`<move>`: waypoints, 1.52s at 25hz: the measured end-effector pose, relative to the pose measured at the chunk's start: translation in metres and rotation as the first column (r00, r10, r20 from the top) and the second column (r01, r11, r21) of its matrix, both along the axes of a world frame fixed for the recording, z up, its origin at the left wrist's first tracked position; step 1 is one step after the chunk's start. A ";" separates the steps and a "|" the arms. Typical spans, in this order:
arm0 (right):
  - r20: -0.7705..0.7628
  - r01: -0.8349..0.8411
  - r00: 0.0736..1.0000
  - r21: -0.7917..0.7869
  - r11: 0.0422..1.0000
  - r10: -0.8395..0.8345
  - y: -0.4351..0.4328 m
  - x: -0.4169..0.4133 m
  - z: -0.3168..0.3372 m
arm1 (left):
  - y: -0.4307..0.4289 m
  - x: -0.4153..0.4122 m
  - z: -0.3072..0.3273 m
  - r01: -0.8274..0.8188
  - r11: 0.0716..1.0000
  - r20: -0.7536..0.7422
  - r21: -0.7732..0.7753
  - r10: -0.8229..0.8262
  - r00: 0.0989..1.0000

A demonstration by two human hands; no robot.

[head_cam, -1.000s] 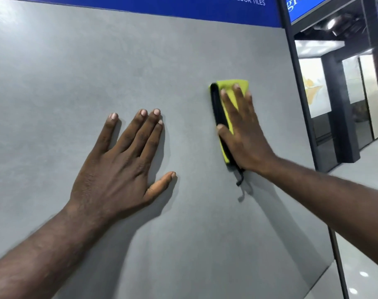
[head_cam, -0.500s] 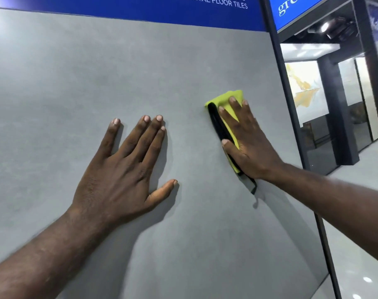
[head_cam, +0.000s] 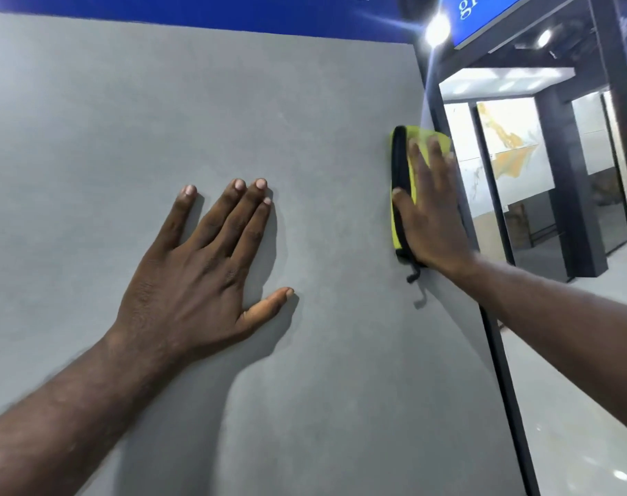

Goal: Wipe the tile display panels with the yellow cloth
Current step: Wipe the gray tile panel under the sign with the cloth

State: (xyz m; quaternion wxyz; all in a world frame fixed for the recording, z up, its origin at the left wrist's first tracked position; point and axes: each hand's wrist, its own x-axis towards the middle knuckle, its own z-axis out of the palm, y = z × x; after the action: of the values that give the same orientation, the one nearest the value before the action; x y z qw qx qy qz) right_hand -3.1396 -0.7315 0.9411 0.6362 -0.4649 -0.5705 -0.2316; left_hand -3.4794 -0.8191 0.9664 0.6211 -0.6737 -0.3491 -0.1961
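Note:
A large grey tile display panel [head_cam: 161,102] fills most of the view, upright in front of me. My left hand [head_cam: 201,266] lies flat on it near the middle, fingers spread, holding nothing. My right hand [head_cam: 430,213] presses a folded yellow cloth [head_cam: 399,223] with a black edge against the panel close to its right border. The cloth's top sticks out above my fingertips and a short black loop hangs from its lower end. Most of the cloth is hidden under my palm.
A dark vertical frame [head_cam: 501,370] bounds the panel on the right. A blue sign strip [head_cam: 233,12] runs along the top. Beyond the frame are a glossy floor [head_cam: 584,406], dark pillars and more lit display panels [head_cam: 509,155].
My right hand has slid the cloth to the right, up to the panel's right border. My left hand stays planted in the same spot on the panel.

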 end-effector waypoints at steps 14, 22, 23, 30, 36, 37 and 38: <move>0.063 0.000 0.998 0.022 1.000 -0.002 0.017 0.035 -0.040 | 0.026 0.076 -0.017 0.001 1.000 0.025 -0.007 -0.001 1.000; -0.004 0.063 0.998 0.076 0.995 -0.063 0.016 0.038 -0.053 | 0.025 0.073 -0.024 0.010 1.000 0.059 -0.001 -0.010 0.998; 0.025 0.054 0.998 0.041 0.998 -0.055 0.012 0.017 -0.071 | 0.025 0.072 -0.024 0.012 1.000 0.056 0.002 -0.012 0.998; -0.133 -0.009 0.991 0.038 0.999 0.014 0.011 0.026 -0.093 | 0.027 0.070 -0.029 0.020 1.000 0.065 -0.014 -0.019 0.998; 0.102 -0.068 0.993 0.062 0.996 0.062 0.007 0.009 -0.078 | 0.027 0.070 -0.032 0.050 0.999 0.071 -0.010 -0.049 0.996; -0.035 -0.033 0.999 0.056 0.998 0.035 0.010 0.021 -0.081 | 0.028 0.069 -0.032 0.053 0.999 0.071 -0.007 -0.053 0.996; -0.182 -0.020 0.983 0.026 0.999 0.025 0.009 0.023 -0.096 | 0.027 0.066 -0.033 0.056 0.998 0.073 -0.006 -0.055 0.996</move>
State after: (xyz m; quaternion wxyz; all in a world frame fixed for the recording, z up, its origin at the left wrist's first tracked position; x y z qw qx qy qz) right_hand -3.1167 -0.7226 0.8453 0.6939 -0.4701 -0.5122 -0.1876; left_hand -3.4137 -0.7924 0.9335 0.5996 -0.6780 -0.3534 -0.2365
